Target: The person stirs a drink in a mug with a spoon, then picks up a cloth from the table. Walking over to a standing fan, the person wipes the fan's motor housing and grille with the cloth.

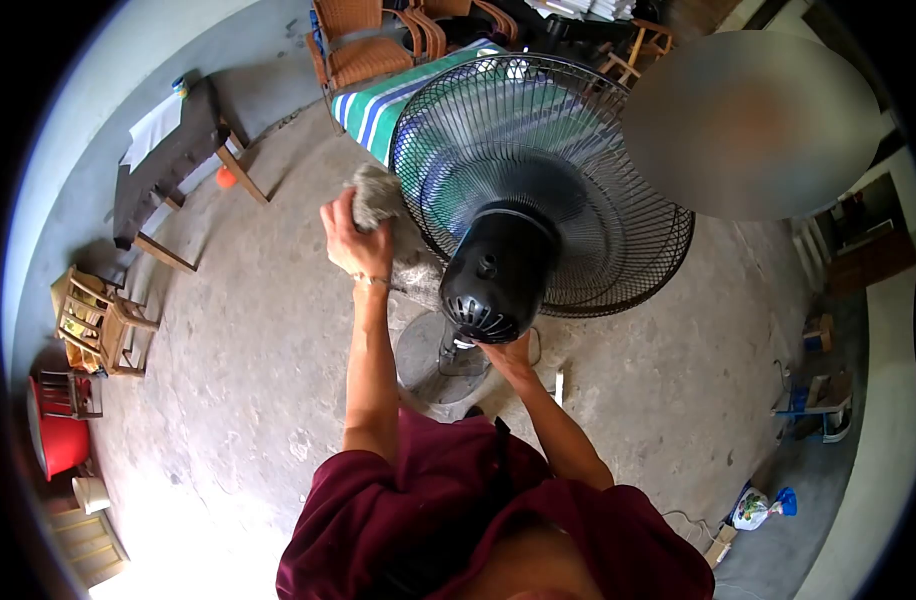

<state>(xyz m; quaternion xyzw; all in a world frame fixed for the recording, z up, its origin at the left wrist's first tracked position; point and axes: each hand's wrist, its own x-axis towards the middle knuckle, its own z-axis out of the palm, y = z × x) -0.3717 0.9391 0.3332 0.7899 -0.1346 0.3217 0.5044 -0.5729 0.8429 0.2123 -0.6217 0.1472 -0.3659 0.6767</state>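
A black standing fan rises in front of me, with its motor housing (498, 270) toward me and its round wire cage (618, 250) beyond. My left hand (360, 240) is closed on a grey, fluffy cloth (376, 195) at the left edge of the cage. More of the cloth hangs below, between my wrist and the housing. My right hand (510, 352) is under the motor housing, at the top of the stand; its fingers are mostly hidden by the housing. The round fan base (433, 360) stands on the floor below.
Behind the fan is a table with a green striped cloth (363, 112), beside wicker chairs (363, 58). At left are a dark bench (168, 160), a wooden chair (103, 320) and a red tub (60, 440). Bags (753, 508) lie at lower right.
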